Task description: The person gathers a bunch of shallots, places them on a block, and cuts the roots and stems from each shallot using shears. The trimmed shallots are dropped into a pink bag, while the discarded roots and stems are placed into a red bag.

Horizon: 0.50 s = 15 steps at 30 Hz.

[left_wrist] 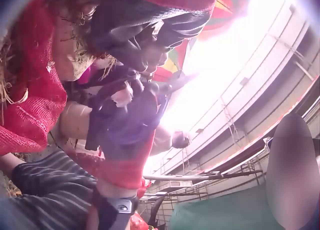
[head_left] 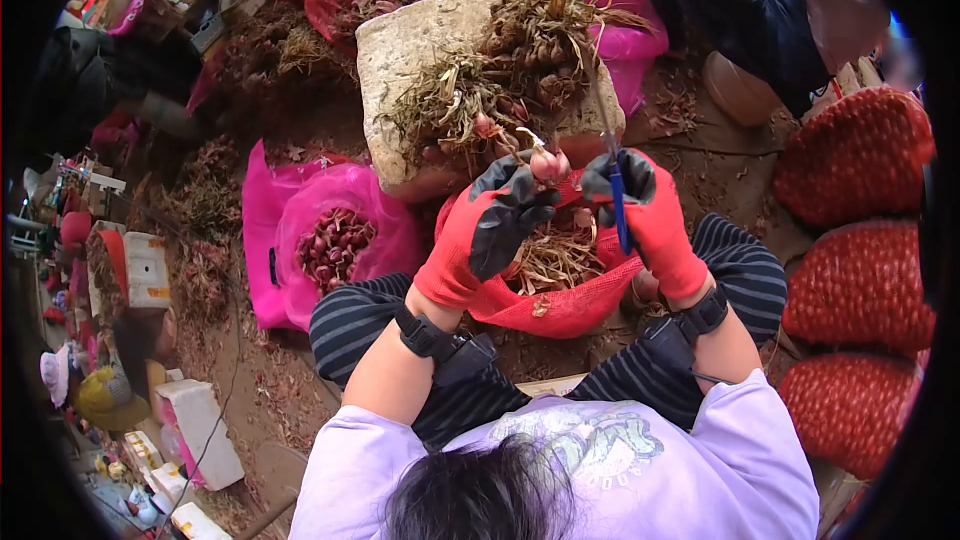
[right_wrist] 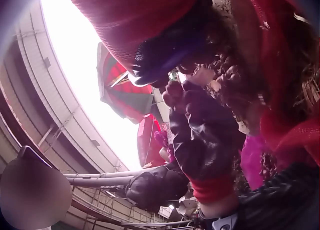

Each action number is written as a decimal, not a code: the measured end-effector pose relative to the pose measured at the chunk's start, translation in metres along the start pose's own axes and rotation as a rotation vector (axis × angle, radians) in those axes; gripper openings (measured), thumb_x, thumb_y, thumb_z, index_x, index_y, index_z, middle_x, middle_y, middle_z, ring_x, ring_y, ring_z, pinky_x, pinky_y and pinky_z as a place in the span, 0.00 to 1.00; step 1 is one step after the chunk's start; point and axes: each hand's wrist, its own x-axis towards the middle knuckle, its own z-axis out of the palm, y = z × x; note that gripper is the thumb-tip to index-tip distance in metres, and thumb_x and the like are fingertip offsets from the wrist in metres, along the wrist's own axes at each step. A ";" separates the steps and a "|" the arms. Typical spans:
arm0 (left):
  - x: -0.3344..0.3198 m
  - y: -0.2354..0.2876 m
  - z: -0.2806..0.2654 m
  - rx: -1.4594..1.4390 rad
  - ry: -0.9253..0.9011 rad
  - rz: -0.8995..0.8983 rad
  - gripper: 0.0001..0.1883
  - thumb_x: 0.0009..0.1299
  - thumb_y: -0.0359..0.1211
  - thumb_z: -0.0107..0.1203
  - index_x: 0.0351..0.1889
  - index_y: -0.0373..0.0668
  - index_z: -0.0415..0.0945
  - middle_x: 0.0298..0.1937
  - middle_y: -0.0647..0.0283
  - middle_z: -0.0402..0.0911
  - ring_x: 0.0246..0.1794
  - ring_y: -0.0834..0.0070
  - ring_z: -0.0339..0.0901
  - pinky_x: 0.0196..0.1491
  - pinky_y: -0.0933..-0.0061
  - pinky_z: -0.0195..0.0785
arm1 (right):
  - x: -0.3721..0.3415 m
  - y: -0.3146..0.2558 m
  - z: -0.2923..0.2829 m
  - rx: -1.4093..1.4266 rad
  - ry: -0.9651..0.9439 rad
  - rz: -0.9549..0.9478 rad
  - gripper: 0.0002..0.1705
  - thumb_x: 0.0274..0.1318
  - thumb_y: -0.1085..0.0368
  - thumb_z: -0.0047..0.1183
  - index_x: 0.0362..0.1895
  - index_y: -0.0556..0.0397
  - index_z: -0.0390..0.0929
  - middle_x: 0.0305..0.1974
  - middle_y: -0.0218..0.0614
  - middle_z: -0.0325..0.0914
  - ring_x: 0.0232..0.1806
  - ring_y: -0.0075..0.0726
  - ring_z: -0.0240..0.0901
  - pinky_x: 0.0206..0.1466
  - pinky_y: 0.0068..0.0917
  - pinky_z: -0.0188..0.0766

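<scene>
My left hand (head_left: 490, 220), in a red glove with dark-coated palm and fingers, holds a small bunch of pinkish shallots (head_left: 548, 165) by its fingers, bulbs toward the right hand. In a matching glove, my right hand (head_left: 655, 215) grips a blue-handled tool (head_left: 618, 202) with a long thin blade pointing away from me. The hands face each other closely above a red mesh bag (head_left: 560, 318) that has dry stalk trimmings (head_left: 560, 258) inside. In the right wrist view, the left hand's curled dark fingers (right_wrist: 200, 130) are seen near the bulbs.
A pale block (head_left: 415, 35) ahead bears heaped shallots with dry stalks (head_left: 540, 50). To the left lies a pink bag (head_left: 265, 290) with loose shallots (head_left: 338, 245). Filled red mesh sacks (head_left: 850, 280) stand at right. Another person's leg (head_left: 720, 10) is at the far right.
</scene>
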 end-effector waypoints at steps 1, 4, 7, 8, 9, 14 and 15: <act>0.001 0.000 0.002 0.024 0.029 -0.051 0.14 0.72 0.38 0.48 0.51 0.45 0.69 0.47 0.70 0.73 0.44 0.80 0.72 0.49 0.79 0.65 | 0.001 -0.001 0.002 0.061 0.044 -0.013 0.14 0.50 0.74 0.56 0.43 0.60 0.72 0.36 0.31 0.77 0.36 0.20 0.73 0.41 0.20 0.71; 0.002 -0.001 0.002 0.063 0.053 -0.120 0.17 0.71 0.37 0.50 0.55 0.42 0.67 0.50 0.67 0.73 0.47 0.79 0.73 0.51 0.77 0.67 | 0.002 -0.010 0.010 0.084 0.085 0.009 0.14 0.50 0.74 0.57 0.43 0.58 0.73 0.35 0.30 0.77 0.36 0.19 0.73 0.41 0.19 0.71; 0.000 -0.014 -0.007 0.076 0.041 -0.039 0.18 0.70 0.33 0.51 0.56 0.38 0.66 0.52 0.64 0.73 0.50 0.77 0.73 0.52 0.77 0.69 | 0.001 -0.009 0.014 0.163 0.058 0.054 0.15 0.50 0.73 0.58 0.43 0.57 0.73 0.35 0.29 0.77 0.35 0.19 0.73 0.42 0.20 0.70; 0.002 -0.017 -0.008 0.108 0.103 -0.027 0.18 0.69 0.31 0.51 0.56 0.37 0.66 0.52 0.62 0.73 0.50 0.76 0.74 0.52 0.77 0.69 | 0.000 -0.001 0.016 0.133 0.074 0.033 0.15 0.49 0.73 0.58 0.43 0.57 0.73 0.35 0.28 0.77 0.35 0.19 0.72 0.42 0.20 0.70; 0.003 -0.019 -0.007 0.140 0.165 -0.015 0.18 0.69 0.29 0.51 0.56 0.36 0.66 0.52 0.61 0.73 0.51 0.75 0.74 0.52 0.77 0.69 | 0.000 0.005 0.018 0.104 0.089 0.014 0.15 0.49 0.73 0.58 0.43 0.57 0.73 0.35 0.28 0.77 0.35 0.19 0.72 0.42 0.20 0.70; 0.008 -0.035 -0.003 0.671 0.432 0.385 0.20 0.58 0.24 0.62 0.47 0.35 0.70 0.43 0.63 0.76 0.40 0.78 0.75 0.45 0.77 0.69 | 0.001 0.026 0.019 -0.246 0.208 -0.287 0.18 0.46 0.71 0.60 0.43 0.56 0.71 0.36 0.32 0.75 0.35 0.27 0.73 0.40 0.24 0.70; 0.005 -0.031 -0.001 0.741 0.377 0.362 0.19 0.57 0.25 0.63 0.46 0.35 0.71 0.42 0.64 0.77 0.40 0.79 0.75 0.44 0.78 0.69 | 0.001 0.025 0.020 -0.378 0.233 -0.369 0.19 0.44 0.70 0.61 0.42 0.57 0.71 0.35 0.34 0.76 0.35 0.30 0.74 0.40 0.25 0.70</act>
